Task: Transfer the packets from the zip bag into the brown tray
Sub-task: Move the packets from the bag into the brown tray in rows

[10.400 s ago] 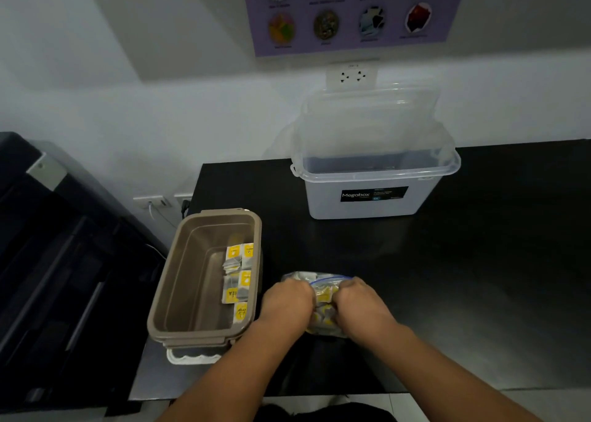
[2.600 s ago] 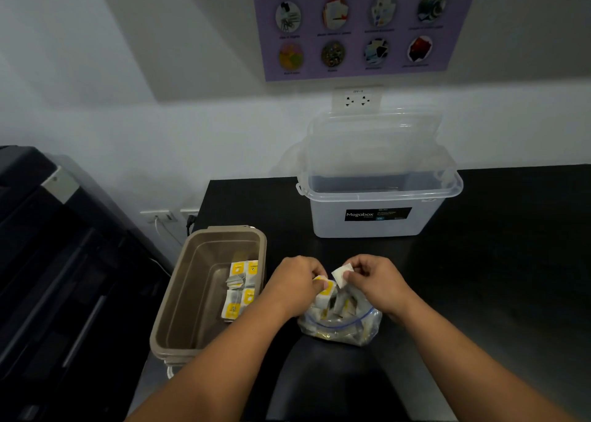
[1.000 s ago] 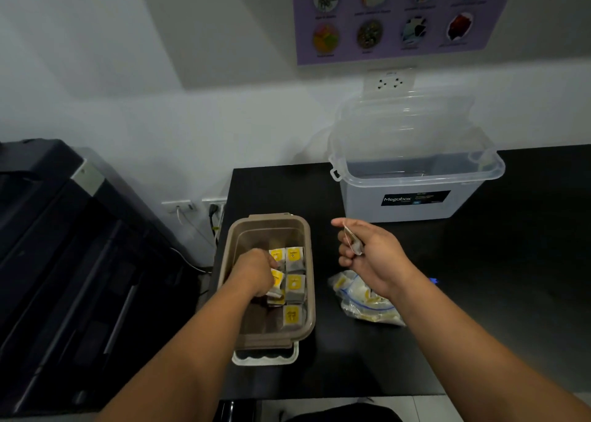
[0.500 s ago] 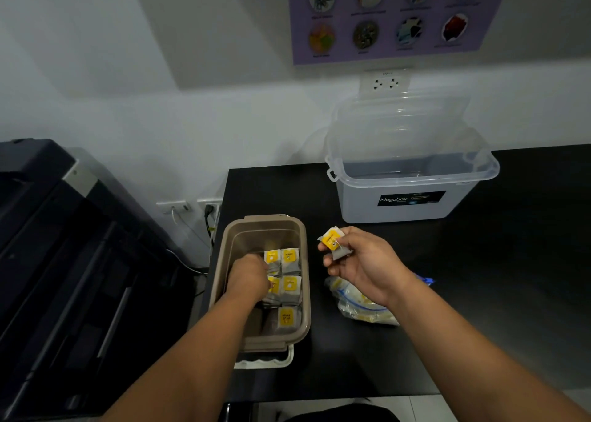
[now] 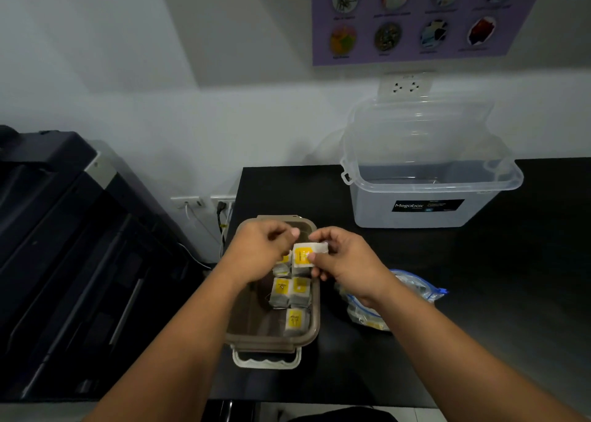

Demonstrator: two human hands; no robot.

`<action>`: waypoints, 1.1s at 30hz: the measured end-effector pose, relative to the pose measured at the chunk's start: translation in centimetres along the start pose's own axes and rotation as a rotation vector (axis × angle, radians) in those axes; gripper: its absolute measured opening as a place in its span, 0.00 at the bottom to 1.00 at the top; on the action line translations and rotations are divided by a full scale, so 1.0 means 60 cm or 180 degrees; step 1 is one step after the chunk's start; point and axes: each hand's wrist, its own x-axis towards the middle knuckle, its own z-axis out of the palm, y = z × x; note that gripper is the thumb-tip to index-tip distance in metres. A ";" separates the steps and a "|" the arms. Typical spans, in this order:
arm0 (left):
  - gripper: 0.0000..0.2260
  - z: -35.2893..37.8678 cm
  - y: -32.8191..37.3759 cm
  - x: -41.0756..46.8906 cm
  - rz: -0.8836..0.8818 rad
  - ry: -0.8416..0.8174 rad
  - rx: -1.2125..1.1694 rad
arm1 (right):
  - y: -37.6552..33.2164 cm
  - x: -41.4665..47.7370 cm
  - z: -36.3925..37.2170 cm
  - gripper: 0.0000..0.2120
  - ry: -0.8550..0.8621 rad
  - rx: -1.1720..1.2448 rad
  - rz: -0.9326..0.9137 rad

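Note:
The brown tray [image 5: 315, 322] sits at the left end of the black table, with several yellow-and-grey packets [image 5: 290, 291] lined along its right wall. Over the tray's far end my right hand [image 5: 343, 260] pinches a yellow-labelled packet [image 5: 303, 255]. My left hand [image 5: 260, 250] hovers just left of it with fingers curled near the packet's top corner; whether it touches the packet I cannot tell. The clear zip bag [image 5: 406, 289] with a blue seal lies on the table right of the tray, partly behind my right forearm, with packets inside.
A clear Megabox container [image 5: 425, 197] with its lid leaning behind stands at the back of the black table [image 5: 511, 293]. A dark printer [image 5: 73, 245] stands left of the table. Wall sockets and cables sit behind the tray.
My right hand has carried its packet left from beside the tray to over the tray's far end. My left hand has risen out of the tray and met it there.

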 end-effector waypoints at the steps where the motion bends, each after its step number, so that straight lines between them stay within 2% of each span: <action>1: 0.07 -0.006 0.012 -0.007 0.0116 -0.0163 -0.0010 | -0.005 0.002 0.003 0.14 -0.0058 -0.0078 -0.0050; 4: 0.07 -0.010 0.024 -0.020 0.0273 -0.0430 0.0299 | -0.015 0.009 0.010 0.19 -0.0183 -0.0372 -0.0201; 10: 0.03 -0.018 0.019 -0.030 0.0108 -0.0294 0.0770 | -0.024 0.017 0.020 0.24 -0.0342 -0.0800 -0.0187; 14: 0.10 -0.022 -0.006 -0.033 -0.0176 -0.0521 0.1253 | -0.013 0.020 0.023 0.21 0.0191 -0.1640 -0.0426; 17: 0.06 -0.010 -0.029 -0.032 -0.0504 -0.0603 0.1457 | 0.000 0.023 0.019 0.25 0.0481 -0.2043 -0.0376; 19: 0.03 0.003 -0.041 -0.029 -0.0724 -0.0707 0.1638 | 0.008 0.026 0.015 0.31 0.0373 -0.1967 -0.0056; 22: 0.04 0.027 -0.053 -0.023 -0.0922 -0.1104 0.2086 | 0.025 0.033 0.015 0.36 0.0223 -0.1707 0.0183; 27: 0.16 0.062 -0.092 -0.010 -0.1221 -0.1491 0.2866 | 0.039 0.036 0.016 0.33 0.0115 -0.1276 0.0249; 33: 0.19 0.076 -0.108 0.005 -0.1512 -0.2087 0.3464 | 0.044 0.034 0.013 0.33 0.0042 -0.1011 0.0248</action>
